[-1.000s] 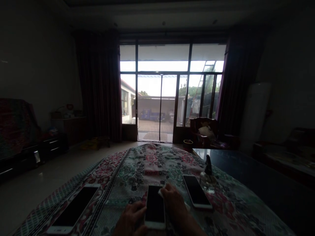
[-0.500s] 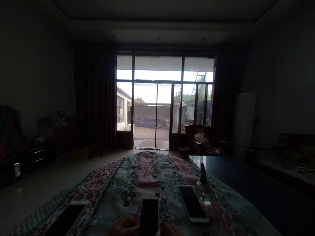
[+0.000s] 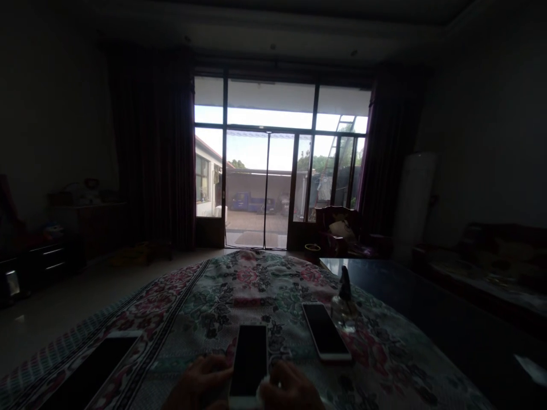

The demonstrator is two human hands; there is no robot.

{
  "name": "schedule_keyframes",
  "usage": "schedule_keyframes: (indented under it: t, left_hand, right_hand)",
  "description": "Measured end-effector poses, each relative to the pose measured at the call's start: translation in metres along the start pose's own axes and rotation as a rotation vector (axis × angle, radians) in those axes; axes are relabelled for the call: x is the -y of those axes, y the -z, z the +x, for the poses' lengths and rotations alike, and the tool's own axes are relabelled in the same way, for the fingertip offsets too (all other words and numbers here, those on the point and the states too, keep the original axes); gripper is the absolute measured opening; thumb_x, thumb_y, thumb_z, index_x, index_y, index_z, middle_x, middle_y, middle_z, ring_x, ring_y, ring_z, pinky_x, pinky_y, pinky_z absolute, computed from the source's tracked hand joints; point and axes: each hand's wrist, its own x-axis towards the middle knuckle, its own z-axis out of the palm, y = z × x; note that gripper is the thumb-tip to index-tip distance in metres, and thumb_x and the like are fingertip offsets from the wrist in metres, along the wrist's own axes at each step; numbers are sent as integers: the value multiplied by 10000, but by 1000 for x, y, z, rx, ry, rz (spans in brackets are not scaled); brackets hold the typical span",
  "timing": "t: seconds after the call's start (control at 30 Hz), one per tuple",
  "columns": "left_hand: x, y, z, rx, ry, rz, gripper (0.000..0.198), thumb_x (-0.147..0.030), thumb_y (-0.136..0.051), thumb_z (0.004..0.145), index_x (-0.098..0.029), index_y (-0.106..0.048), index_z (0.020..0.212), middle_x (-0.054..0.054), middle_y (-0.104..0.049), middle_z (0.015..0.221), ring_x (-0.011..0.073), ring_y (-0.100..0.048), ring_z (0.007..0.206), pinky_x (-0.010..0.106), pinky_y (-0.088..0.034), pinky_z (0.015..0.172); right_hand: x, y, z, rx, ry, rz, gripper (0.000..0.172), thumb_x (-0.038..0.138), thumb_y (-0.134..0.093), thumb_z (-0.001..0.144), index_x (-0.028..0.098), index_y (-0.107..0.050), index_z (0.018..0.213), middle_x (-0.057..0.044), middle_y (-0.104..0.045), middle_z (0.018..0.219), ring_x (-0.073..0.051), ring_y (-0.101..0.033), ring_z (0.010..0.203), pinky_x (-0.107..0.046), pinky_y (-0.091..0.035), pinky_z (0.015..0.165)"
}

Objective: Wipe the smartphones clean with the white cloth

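A person's left hand [image 3: 203,378] touches the left edge of a dark-screened middle phone [image 3: 250,359] lying flat on a flowered cloth [image 3: 200,307], though whether the fingers grip it cannot be told. The right hand [image 3: 290,387] pinches a white wad [image 3: 264,386] at the phone's lower right edge. A second phone [image 3: 327,331] lies to the right, just beside a clear bottle [image 3: 343,312] with a black top; a third phone [image 3: 92,370] lies to the left, well apart.
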Motion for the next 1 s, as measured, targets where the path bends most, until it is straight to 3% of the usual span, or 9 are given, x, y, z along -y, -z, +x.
schedule_keyframes:
  t: [0.23, 0.5, 0.67, 0.8, 1.0]
  left_hand:
    - [-4, 2, 6, 103, 97, -23, 466, -239, -737, 740, -379, -682, 1181, 15, -702, 1197, 235, -655, 1086, 326, -543, 930]
    - [-4, 9, 11, 228, 186, -140, 414, -266, -667, 825, -387, -649, 1221, 22, -657, 1242, 236, -587, 1156, 366, -462, 1011]
    - [-4, 5, 15, 212, 219, -150, 257, -344, -578, 904, -379, -720, 1115, 12, -681, 1127, 201, -614, 1073, 316, -473, 958]
    - [-4, 2, 15, 184, 201, -145, 240, -364, -565, 918, -383, -731, 1091, -1, -690, 1077, 176, -626, 1021, 285, -474, 925]
    - [2, -2, 12, 165, 173, -127, 221, -331, -581, 907, -363, -755, 1040, -4, -698, 1071, 167, -621, 1029, 274, -458, 942]
  right_hand:
    - [9, 27, 5, 69, 56, 52, 60, 216, -592, 862, 249, -641, 872, 2, -589, 882, -135, -544, 773, -229, -372, 674]
    - [24, 77, 10, 193, 55, 268, 178, 155, -469, 921, 195, -608, 816, -23, -565, 918, -139, -524, 852, -247, -386, 741]
    - [25, 80, 13, 231, 57, 244, 174, 167, -471, 930, 196, -626, 855, -35, -558, 927, -145, -510, 843, -266, -389, 749]
    - [29, 82, 21, 261, 88, 183, 167, 159, -483, 922, 193, -639, 869, -46, -572, 950, -152, -514, 861, -279, -390, 764]
    - [53, 74, 46, 317, 177, 105, 183, 202, -502, 921, 182, -645, 809, -56, -589, 913, -159, -505, 804, -287, -385, 717]
